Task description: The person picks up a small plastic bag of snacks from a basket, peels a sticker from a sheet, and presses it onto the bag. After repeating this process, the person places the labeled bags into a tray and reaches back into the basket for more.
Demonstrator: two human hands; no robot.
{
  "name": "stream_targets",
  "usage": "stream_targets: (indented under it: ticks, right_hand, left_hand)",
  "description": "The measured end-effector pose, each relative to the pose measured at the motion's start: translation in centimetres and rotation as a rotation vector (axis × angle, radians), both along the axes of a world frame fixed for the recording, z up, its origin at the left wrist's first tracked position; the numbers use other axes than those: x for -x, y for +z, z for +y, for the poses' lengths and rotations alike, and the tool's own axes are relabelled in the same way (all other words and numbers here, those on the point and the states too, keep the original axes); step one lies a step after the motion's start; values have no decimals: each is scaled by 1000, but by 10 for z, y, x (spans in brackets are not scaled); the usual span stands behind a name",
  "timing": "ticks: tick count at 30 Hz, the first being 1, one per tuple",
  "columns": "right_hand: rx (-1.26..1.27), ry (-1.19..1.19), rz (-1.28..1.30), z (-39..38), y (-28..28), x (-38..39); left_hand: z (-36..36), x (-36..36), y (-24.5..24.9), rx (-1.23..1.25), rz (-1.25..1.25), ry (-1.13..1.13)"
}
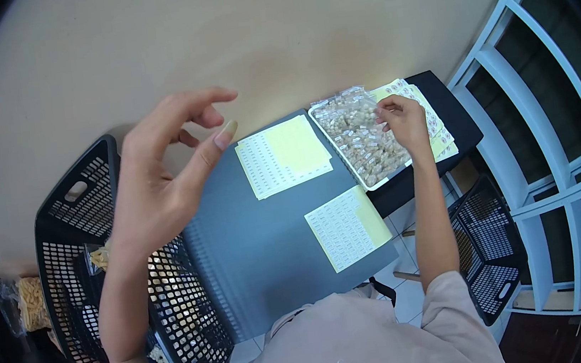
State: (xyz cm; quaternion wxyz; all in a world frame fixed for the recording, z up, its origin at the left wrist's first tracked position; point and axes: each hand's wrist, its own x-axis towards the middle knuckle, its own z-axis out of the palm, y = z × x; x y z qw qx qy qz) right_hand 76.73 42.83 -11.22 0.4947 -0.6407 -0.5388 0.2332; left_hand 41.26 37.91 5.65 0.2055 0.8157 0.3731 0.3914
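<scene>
My left hand (170, 166) is raised over the left edge of the grey table (242, 259), its fingers apart and nothing between them. At the white tray (324, 134) full of small clear packets (365, 144), my right hand (404, 122) has its fingers bent together over the right side; what they pinch, if anything, is too small to make out. One sheet stack (284, 155), yellow with white labels, lies at the back of the table. Nearer my body is another label sheet (348, 231). More yellow sheets (434, 122) with printed stickers lie right of the tray.
A black basket (182, 301) with packets inside stands at the left of the table. Another black basket (486, 231) is on the floor at the right. A wall rises behind the table, and a white-framed window (510, 92) is at the right.
</scene>
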Motion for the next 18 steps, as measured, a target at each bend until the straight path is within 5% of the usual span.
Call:
stream_targets:
  ticks: [3,18]
  right_hand:
    - [93,54,-224,35,-38,-29]
    - [333,283,-240,113,-133,-7]
  left_hand:
    - [-1,6,11,-118,18,20]
    - [-57,98,61,-242,538,406]
